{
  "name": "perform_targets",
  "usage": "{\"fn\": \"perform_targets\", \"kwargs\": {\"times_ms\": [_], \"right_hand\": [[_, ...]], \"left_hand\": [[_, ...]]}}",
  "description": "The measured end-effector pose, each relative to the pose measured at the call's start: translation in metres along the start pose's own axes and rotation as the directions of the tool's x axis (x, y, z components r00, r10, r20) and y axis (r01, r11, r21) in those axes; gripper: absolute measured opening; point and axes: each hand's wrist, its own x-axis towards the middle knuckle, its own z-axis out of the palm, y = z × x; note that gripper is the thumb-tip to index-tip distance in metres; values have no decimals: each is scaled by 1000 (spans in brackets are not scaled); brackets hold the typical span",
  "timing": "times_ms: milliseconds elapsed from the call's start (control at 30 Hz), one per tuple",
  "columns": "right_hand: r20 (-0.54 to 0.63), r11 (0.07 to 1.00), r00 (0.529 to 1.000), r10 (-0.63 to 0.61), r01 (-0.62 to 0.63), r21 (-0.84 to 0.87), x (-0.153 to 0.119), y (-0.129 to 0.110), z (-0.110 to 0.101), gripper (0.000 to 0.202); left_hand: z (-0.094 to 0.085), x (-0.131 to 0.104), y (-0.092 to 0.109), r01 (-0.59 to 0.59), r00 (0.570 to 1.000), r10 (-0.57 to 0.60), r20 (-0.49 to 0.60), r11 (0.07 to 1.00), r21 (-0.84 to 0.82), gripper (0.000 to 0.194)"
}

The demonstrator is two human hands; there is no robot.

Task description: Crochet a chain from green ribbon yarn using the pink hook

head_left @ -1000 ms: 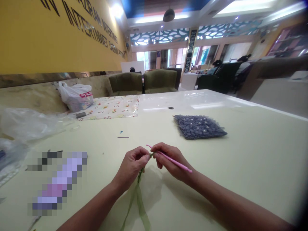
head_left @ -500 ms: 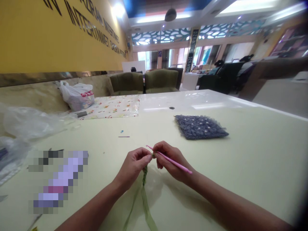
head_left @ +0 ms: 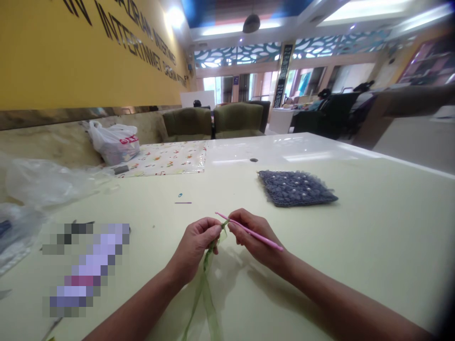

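Between finger and thumb, my left hand (head_left: 199, 241) pinches a green ribbon piece (head_left: 207, 258) with a braided-looking upper part; two sheer tails hang below it toward the near edge. My right hand (head_left: 252, 232) is closed on a pink crochet hook (head_left: 261, 237), whose tip points up and left above my left fingertips. A green loop runs from the left fingertips to the right ones, close to the hook's shaft. The hands are a small distance apart over the pale table (head_left: 341, 255).
A dark blue beaded crocheted piece (head_left: 296, 188) lies beyond my right hand. A thin needle (head_left: 183, 202) and small blue clip (head_left: 180, 194) lie ahead. At left are plastic bags (head_left: 46, 182), a blurred-out purple object (head_left: 95, 260) and a white bag (head_left: 115, 142). Chairs and people are farther back.
The fingertips have moved slightly apart, and a green loop now shows between them. The hook has tilted and shifted slightly up and left. The ribbon's braided part and tails have swung left.
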Motion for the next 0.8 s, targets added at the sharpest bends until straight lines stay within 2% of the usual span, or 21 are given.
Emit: {"fn": "perform_targets", "kwargs": {"times_ms": [400,800], "right_hand": [[15,976,996,91,-93,199,1,-2,1,22],[14,941,987,161,-158,299,3,1,0,20]], "left_hand": [[1,0,0,37,999,-37,2,999,-6,22],[2,-2,0,33,998,-32,48,999,-20,29]]}}
